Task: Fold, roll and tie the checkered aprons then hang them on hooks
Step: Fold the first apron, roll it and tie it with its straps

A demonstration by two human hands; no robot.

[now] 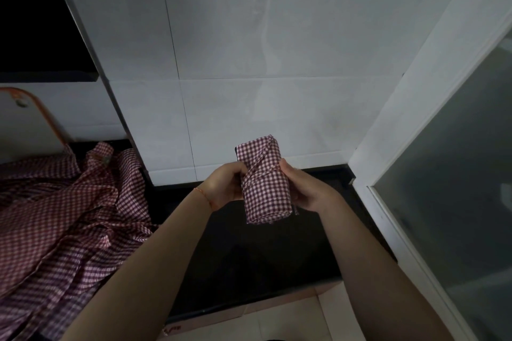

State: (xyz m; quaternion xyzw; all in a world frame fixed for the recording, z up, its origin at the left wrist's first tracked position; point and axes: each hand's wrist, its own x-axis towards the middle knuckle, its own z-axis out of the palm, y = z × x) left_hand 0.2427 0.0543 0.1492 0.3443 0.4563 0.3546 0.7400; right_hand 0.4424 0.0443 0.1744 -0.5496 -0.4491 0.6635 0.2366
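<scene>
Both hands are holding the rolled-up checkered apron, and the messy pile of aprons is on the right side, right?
Not quite. The head view shows the left hand and right hand holding the rolled apron, but the messy pile of aprons lies on the left side, not the right.

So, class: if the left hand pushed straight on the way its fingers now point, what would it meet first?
Probably the rolled apron itself: the left hand already grips its side, fingers pointing right into the cloth. Beyond it lies the right hand.
</scene>
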